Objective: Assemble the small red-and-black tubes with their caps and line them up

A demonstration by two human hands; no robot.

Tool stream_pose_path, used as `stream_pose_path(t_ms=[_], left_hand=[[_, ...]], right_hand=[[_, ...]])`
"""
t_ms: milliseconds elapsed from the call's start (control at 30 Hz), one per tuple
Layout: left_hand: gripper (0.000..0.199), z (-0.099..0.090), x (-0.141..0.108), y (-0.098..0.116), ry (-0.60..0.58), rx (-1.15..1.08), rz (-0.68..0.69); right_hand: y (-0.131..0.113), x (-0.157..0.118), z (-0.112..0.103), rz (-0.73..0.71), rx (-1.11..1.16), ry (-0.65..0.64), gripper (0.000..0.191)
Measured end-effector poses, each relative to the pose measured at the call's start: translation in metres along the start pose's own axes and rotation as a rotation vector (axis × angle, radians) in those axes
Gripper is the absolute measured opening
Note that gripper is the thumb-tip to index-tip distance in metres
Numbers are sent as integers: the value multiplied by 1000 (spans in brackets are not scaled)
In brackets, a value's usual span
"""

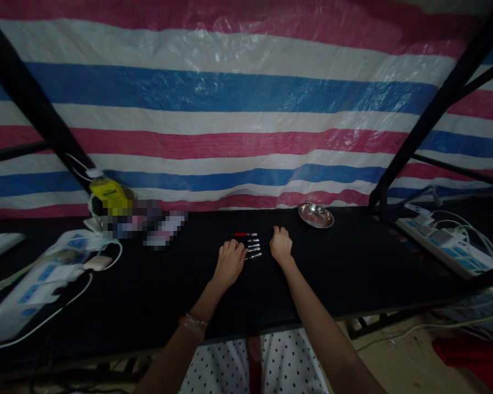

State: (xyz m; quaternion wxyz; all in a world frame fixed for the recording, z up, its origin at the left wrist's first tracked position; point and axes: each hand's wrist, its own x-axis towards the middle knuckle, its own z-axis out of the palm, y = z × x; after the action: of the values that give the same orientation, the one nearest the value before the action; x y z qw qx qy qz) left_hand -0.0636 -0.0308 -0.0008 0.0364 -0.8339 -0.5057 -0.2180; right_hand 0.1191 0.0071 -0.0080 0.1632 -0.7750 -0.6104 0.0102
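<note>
Striped sheeting (246, 93) hangs behind the black tabletop (345, 284), where a short row of slim, silver-ended rods (254, 245), one of them red, lies near the middle. The left hand (231, 255) bends its fingers over the left ends of the lower rods; in this dim light I can't tell whether it grips any. The right hand (280, 244) curls just beside the row, its grasp hidden too. A sideways brush from either could roll the rods out of line.
</note>
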Motion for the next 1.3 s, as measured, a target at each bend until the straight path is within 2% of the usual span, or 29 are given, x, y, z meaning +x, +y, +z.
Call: stream_pose_path(t_ms=[600,767,933,1100,1300], left_hand=[[30,2,5,-4,5,-64,-69],[27,2,7,-6,24,-115,-125],[27,5,12,-12,26,-133,-257],[28,10,20,-18,12,-176,-282],[30,13,26,-21,36,-174,-267]], right_hand=[[5,0,9,-56,84,141,38],[9,0,11,-76,230,196,35],[8,0,11,-201,506,260,20],[0,-5,9,-326,623,155,7],[-2,-7,3,-343,650,70,13]])
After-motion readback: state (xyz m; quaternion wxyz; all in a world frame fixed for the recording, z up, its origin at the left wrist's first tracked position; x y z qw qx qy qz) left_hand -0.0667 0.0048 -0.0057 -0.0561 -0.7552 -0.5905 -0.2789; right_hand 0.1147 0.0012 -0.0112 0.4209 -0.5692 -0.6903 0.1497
